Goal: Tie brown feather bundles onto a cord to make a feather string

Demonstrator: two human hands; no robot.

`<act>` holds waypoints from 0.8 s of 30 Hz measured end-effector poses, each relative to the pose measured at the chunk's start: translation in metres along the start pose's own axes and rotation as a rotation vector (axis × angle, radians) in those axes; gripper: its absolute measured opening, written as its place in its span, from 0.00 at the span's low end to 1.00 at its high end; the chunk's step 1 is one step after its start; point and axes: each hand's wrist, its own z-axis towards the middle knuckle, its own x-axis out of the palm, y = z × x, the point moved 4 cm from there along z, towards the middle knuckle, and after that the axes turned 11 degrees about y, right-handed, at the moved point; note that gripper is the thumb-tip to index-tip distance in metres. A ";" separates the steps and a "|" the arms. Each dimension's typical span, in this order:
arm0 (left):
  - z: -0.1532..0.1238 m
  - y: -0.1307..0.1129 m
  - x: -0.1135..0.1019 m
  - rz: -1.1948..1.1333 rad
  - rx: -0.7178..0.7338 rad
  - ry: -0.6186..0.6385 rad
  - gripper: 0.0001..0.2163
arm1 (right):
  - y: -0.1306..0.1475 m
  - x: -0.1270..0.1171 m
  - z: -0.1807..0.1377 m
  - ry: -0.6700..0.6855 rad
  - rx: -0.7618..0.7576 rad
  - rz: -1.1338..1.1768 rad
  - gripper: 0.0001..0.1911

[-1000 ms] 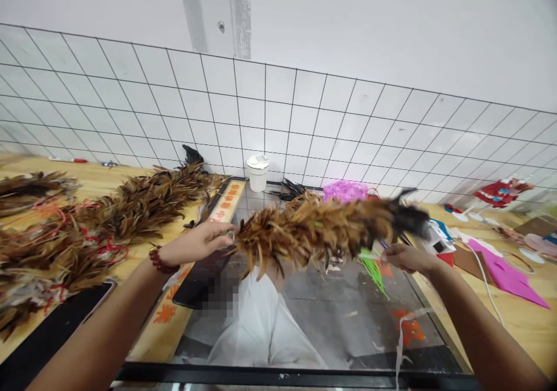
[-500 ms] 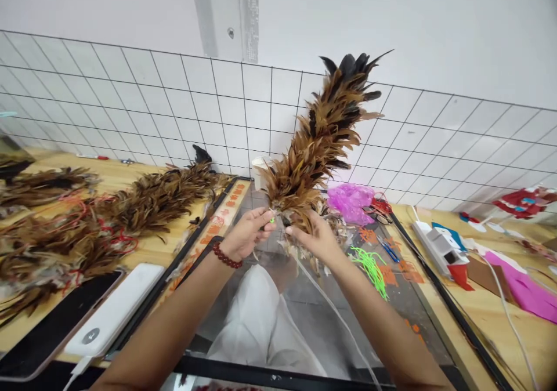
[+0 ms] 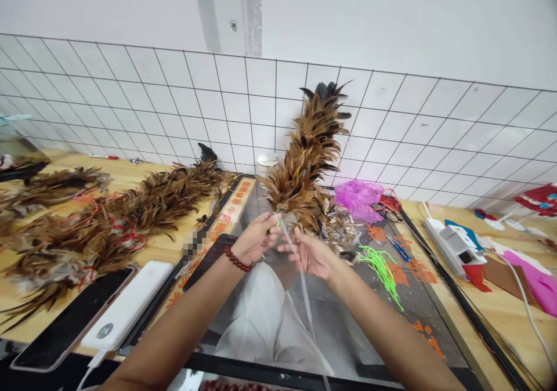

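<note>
A long bundle of brown feathers (image 3: 311,147) with black tips leans up and away against the wire grid. My left hand (image 3: 256,235), with a red bead bracelet on the wrist, is closed around its lower end; a bit of bright green shows at the fingertips. From that end a pale translucent strip (image 3: 303,295) runs down toward the front edge. My right hand (image 3: 314,253) is beside the strip, palm turned up and fingers apart; the fingertips are at the strip, and I cannot tell whether they touch it. Loose feathers (image 3: 343,223) lie behind my right hand.
More feather bundles (image 3: 161,199) with red cords lie on the left. A phone (image 3: 73,315) and a white power bank (image 3: 128,304) are near them. Green cords (image 3: 380,269), blue-handled scissors (image 3: 399,249), a pink plastic bag (image 3: 359,198) and a power strip (image 3: 452,243) are on the right.
My right hand has come off the feather base and opened beside the strip. The feather bundle's top has come lower and to the left. The strip now hangs straighter.
</note>
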 end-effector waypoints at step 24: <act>-0.028 0.011 0.035 1.888 0.002 -0.158 0.14 | 0.102 0.066 -0.011 -0.294 -0.298 -2.354 0.14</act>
